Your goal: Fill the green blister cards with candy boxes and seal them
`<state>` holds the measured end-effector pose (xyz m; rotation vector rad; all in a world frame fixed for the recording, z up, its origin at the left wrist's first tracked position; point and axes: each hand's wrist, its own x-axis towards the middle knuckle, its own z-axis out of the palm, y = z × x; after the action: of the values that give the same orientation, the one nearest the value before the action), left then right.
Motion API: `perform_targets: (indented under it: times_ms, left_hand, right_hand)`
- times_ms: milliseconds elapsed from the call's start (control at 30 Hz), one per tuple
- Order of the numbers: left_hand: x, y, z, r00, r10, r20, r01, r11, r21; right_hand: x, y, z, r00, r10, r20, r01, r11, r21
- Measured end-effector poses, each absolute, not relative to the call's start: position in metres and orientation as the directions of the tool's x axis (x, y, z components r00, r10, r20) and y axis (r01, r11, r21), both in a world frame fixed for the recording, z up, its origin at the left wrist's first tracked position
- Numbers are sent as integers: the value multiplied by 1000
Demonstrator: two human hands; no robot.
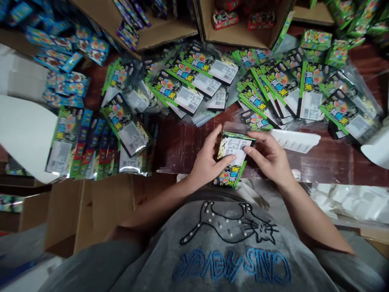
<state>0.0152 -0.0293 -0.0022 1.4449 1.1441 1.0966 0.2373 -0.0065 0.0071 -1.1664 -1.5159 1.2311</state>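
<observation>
Near the table's front edge, a black and green printed packet [232, 152] in a clear sleeve is held between both hands, its barcode label facing up and the clear end pointing away from me. My left hand [209, 160] wraps round its left side, with the thumb lying across the label. On the right, my right hand [270, 158] pinches the packet's upper right edge between thumb and fingers. Just beyond my right hand lies a white card strip [294, 140].
Overlapping printed packets [179, 83] and more packets [282, 85] cover the table's [182, 142] back half. A row of filled packets [91, 146] lies left. Cardboard boxes [240, 38] with small coloured packs line the far side. Blue packs [67, 85] lie at far left, green ones [316, 39] at back right.
</observation>
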Motion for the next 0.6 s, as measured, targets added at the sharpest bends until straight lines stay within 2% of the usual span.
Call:
perform_targets:
  times_ms: [167,267,333,433,500,600]
  left_hand:
    - [14,-12,-2,109,989,102,23,-105,994]
    - [6,-8,2,197,979,44,12,-47,999]
    - [-2,-9,5,241,970,-6,72,-12,997]
    - [-10,-8,7,201,979,-31,160,-2,987]
    - [-11,-6,8,162,986,-46,149,22,989]
    - [-10,-1,14,151,985,-85,126,66,990]
  right_hand:
    - [224,3,10,-37,997,67,-14,66,-998]
    - [228,3,12,-118,992,-50,30,-46,-998]
    - [231,-1,12,-186,978,-92,51,-83,-995]
    - [229,-8,8,-173,985,-21,77,-8,-997]
    - [224,-12,5,-102,994,37,98,48,-994]
    - [221,-12,5,-59,997,51,137,59,-989]
